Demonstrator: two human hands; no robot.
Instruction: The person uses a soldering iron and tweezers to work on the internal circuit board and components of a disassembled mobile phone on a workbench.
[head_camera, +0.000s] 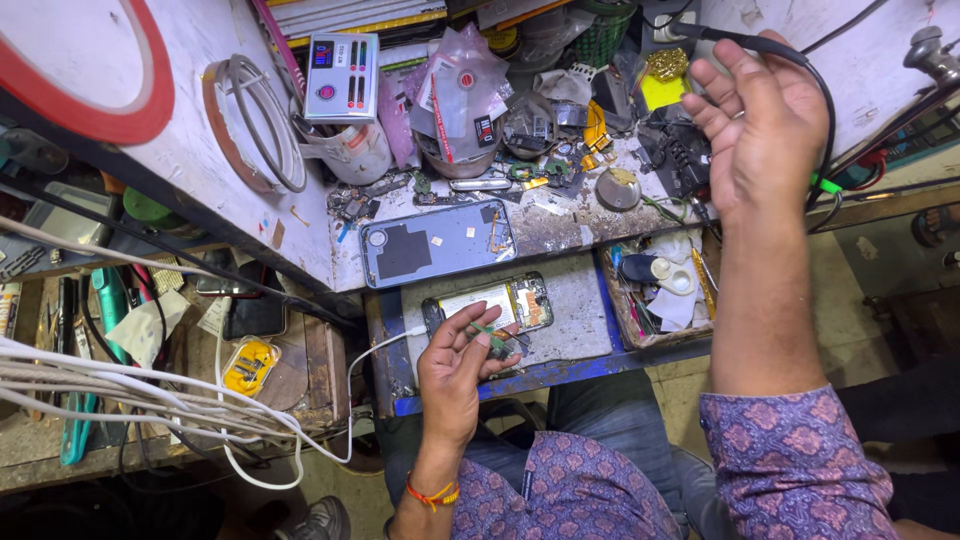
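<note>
Left hand (458, 362) pinches a small green part just over the open phone (490, 305), long axis sideways; right hand (762, 125), farther up the counter (580, 225), loosely curls around a black cable (800, 60).

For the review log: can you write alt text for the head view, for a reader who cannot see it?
Seen from above at a cluttered repair bench, the left hand holds a small green part over an opened phone, while the raised right hand grips a black cable. A detached phone back cover lies just beyond.
</note>
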